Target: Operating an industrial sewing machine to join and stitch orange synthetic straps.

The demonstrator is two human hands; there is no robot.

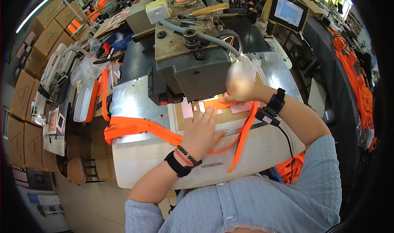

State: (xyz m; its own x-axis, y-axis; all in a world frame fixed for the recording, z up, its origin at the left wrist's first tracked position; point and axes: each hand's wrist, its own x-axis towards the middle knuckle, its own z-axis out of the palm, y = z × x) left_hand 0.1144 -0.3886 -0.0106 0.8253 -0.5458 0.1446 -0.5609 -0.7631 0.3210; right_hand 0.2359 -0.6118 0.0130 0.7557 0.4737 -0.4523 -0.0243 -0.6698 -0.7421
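Observation:
My left hand (201, 130) lies open on the work plate, fingers stretched forward and close together. Its fingertips press on a bright orange strip (217, 104) in front of the sewing machine head (195, 71). My right hand (255, 92) reaches in from the right to the far end of the same strip. A white lamp and a blurred patch hide most of its fingers; one digit shows against the strip. Under both hands is a tan template board (228, 117) with pink pieces (187, 110) on it. A longer orange band (139, 125) runs leftward past my left wrist.
Orange tails (243, 140) hang over the pale table front (156, 163). An orange-rimmed tray (87, 101) stands at the left, near stacked cardboard boxes (18, 105). A screen (289, 12) is at the back right; more orange fabric (349, 64) hangs at far right.

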